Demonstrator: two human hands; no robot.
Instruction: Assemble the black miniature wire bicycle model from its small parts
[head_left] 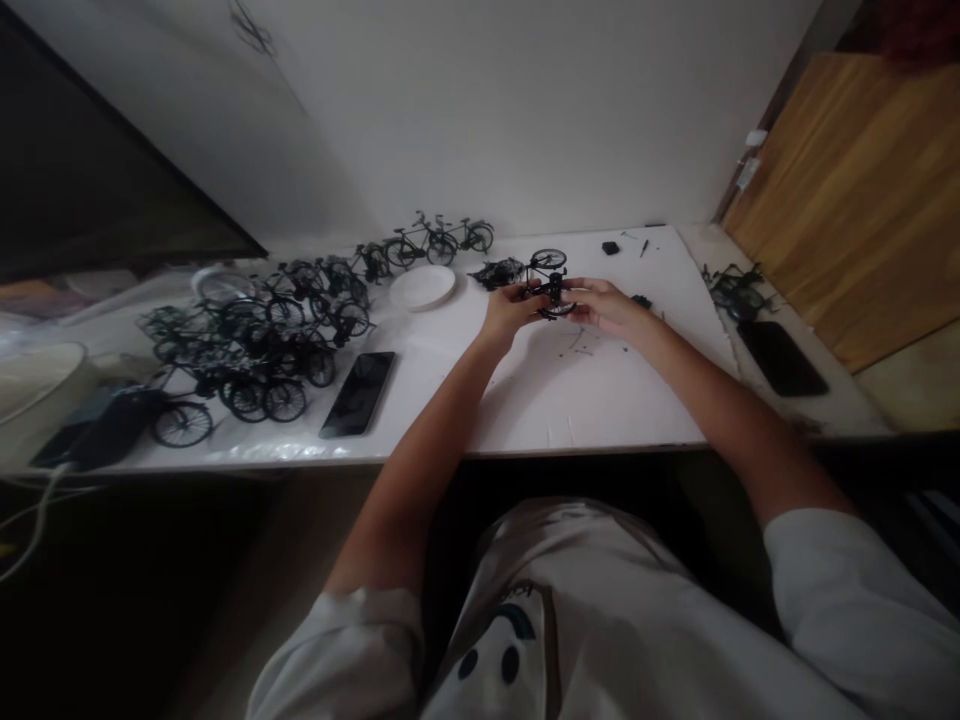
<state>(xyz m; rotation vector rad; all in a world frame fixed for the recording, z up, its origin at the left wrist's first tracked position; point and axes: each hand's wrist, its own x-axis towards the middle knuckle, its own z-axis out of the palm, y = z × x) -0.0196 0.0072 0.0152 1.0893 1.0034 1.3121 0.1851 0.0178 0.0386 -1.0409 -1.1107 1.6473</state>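
A small black model bicycle point(553, 284) is held between my two hands over the white board point(607, 400). Its one wheel points away from me and its other wheel is nearest my fingers. My left hand point(510, 308) grips it from the left with fingers closed. From the right, my right hand point(604, 304) pinches it near the middle. Just behind my left hand lies a heap of dark parts point(498, 272). Thin loose pieces point(577, 340) are scattered on the board below the bicycle.
Many model bicycles point(262, 340) crowd the left side, with others point(420, 243) along the wall. A white plate point(423, 288) and a phone point(358, 394) lie left. At right are another dark phone-like slab point(781, 358) and dark bicycle parts point(741, 290). A small black block point(610, 248) sits behind.
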